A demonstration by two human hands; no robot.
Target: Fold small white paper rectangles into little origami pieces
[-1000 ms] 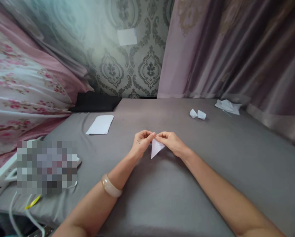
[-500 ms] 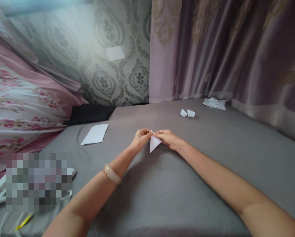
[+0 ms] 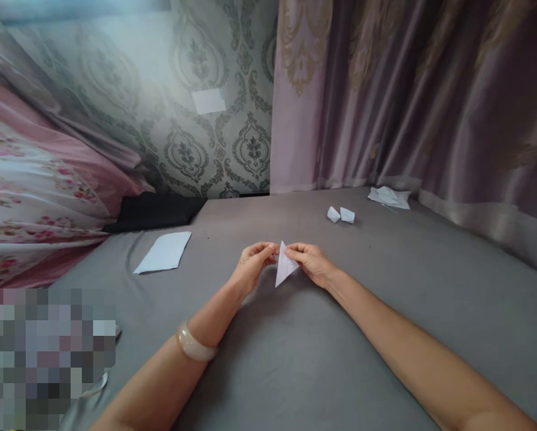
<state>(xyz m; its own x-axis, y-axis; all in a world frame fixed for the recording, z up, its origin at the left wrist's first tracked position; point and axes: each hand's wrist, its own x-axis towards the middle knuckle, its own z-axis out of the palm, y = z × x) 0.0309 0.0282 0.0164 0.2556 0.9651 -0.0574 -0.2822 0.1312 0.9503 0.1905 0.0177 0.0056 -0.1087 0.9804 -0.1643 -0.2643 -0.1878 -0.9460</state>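
A small white folded paper triangle (image 3: 284,269) is held upright just above the grey sheet (image 3: 322,359), its point aimed down toward me. My left hand (image 3: 252,267) pinches its upper left edge with thumb and fingertips. My right hand (image 3: 312,263) pinches the upper right edge the same way. The two hands nearly meet at the top of the paper. A pale bangle (image 3: 193,345) sits on my left wrist.
A flat white sheet of paper (image 3: 163,252) lies to the left. Two small folded white pieces (image 3: 340,214) sit farther back, with crumpled white paper (image 3: 389,197) by the curtain (image 3: 412,96). A floral quilt (image 3: 35,179) rises at left; a blurred patch covers the lower left.
The paper triangle has turned more upright between my fingers, its top corner now standing up. My hands stay together in the same spot; the view shifted slightly.
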